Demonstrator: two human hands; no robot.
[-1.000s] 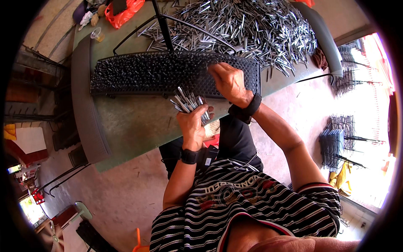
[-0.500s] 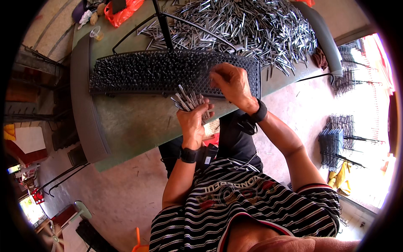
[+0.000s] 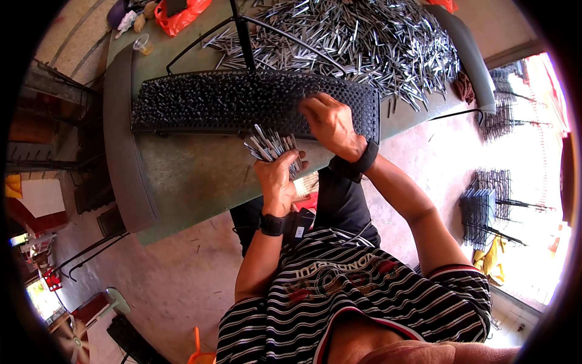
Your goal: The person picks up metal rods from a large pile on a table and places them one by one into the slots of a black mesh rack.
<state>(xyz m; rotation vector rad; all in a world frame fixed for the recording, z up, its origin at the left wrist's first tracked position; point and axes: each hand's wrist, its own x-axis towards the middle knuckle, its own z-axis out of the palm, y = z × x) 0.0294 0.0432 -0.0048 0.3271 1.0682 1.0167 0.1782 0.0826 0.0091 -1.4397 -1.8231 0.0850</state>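
A long black tray with rows of round holes lies across the table. Thin metal pieces fill the holes over its left and middle parts, while holes toward the right end look bare. My left hand is closed round a bundle of slim metal pieces, fanned out just below the tray's near edge. Over the tray, right of its middle, is my right hand, its fingers curled together in a pinch. Whatever sits between those fingertips is hidden and blurred.
Behind the tray spreads a big heap of loose metal pieces. A black metal frame rises at the tray's far edge. On the green table are a clear plastic cup and a red plastic bag. Wire racks stand at right.
My right hand has shifted slightly left and down, still over the tray. My left hand stays nearly in place with its bundle. The view has moved a little.
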